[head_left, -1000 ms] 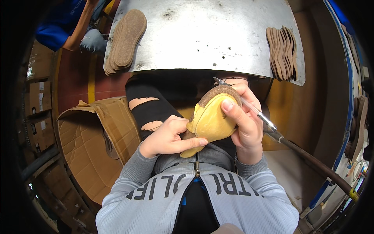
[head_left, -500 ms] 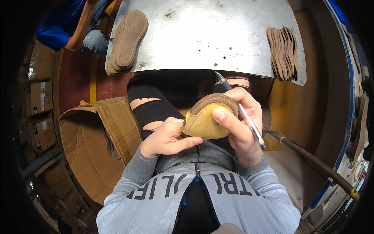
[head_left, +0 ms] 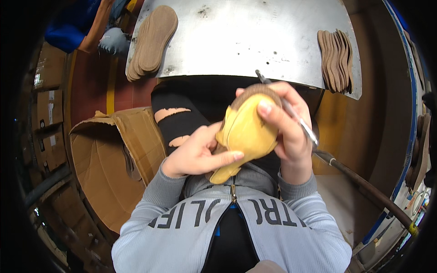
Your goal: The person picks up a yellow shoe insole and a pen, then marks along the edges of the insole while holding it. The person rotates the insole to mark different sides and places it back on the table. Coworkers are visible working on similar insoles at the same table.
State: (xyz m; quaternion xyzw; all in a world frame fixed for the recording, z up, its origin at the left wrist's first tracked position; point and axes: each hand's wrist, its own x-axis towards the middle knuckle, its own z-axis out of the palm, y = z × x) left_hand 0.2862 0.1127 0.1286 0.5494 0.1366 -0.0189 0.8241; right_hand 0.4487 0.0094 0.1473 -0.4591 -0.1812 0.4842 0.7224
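Observation:
Over my lap I hold a yellow leather shoe upper point(head_left: 250, 125) with a brown felt sole piece point(head_left: 263, 89) against its far rounded end. My right hand point(head_left: 293, 129) grips that end, thumb on the yellow face and fingers behind the brown edge. A pen point(head_left: 308, 133) is also held in my right hand, slanting past the thumb, its tip pointing away toward the table. My left hand point(head_left: 193, 152) is closed round the left side of the upper, thumb lying on its lower part. The fingers behind it are mostly hidden. A narrow yellow tail of the upper points toward my jacket.
Ahead is a metal table point(head_left: 218, 41) with stacked brown soles point(head_left: 152, 43) at its left and a fanned row of soles point(head_left: 335, 59) at its right. An open cardboard box point(head_left: 98, 173) stands left of my legs. A metal bar point(head_left: 364, 186) crosses at right. Another person's blue sleeve point(head_left: 70, 27) shows at far left.
The upper has been tilted so that more of its yellow face shows and its tail now extends toward me. My right hand has moved slightly away from me with the pen.

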